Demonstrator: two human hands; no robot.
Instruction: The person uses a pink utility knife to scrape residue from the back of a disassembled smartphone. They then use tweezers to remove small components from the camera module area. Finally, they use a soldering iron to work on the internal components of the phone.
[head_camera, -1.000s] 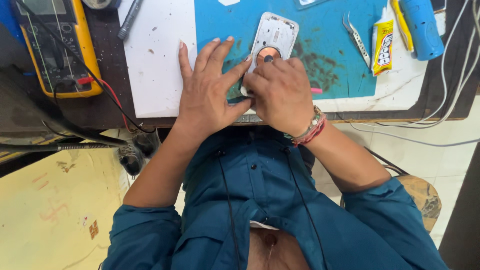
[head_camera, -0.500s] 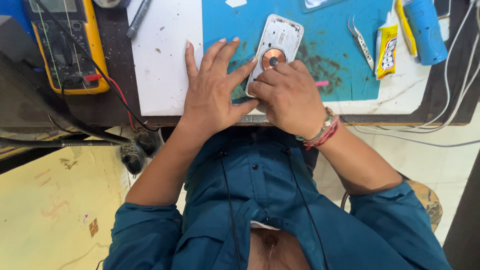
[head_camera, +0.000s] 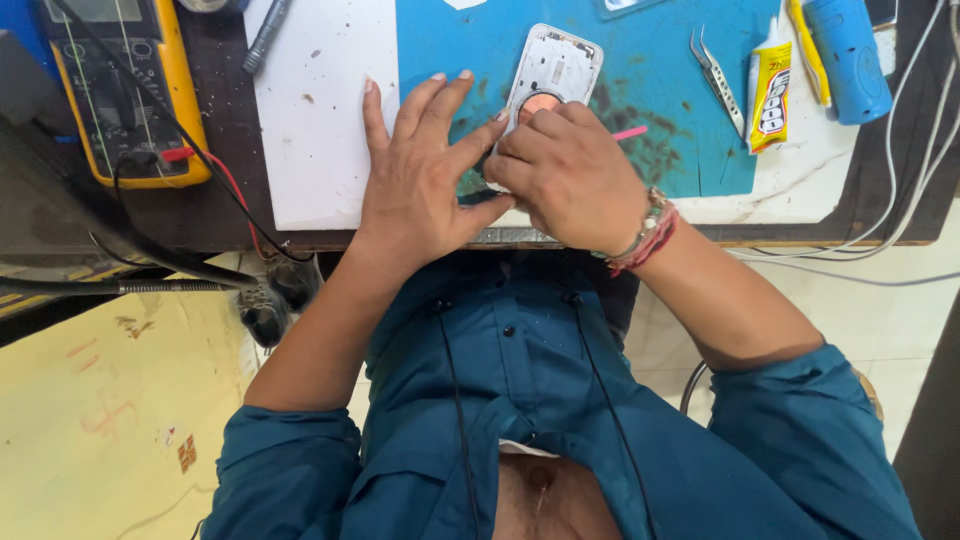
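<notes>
Lying on the blue mat (head_camera: 640, 110): opened phone (head_camera: 553, 70). Pressing flat beside it with fingers spread, left hand (head_camera: 425, 175); curling over its lower end, right hand (head_camera: 570, 170), grip unclear. Resting nearby: tweezers (head_camera: 715, 75).

The phone housing (head_camera: 552, 72) looks like pale, satiny metal with a glossy copper-coloured disc (head_camera: 541, 103) at its middle. Under it lies a matt blue mat (head_camera: 640, 60), smudged dark and scuffed. The tweezers (head_camera: 716, 75) are shiny bare metal. The glue tube (head_camera: 768, 90) is glossy yellow plastic. The table (head_camera: 215, 205) is dark, dull wood.
</notes>
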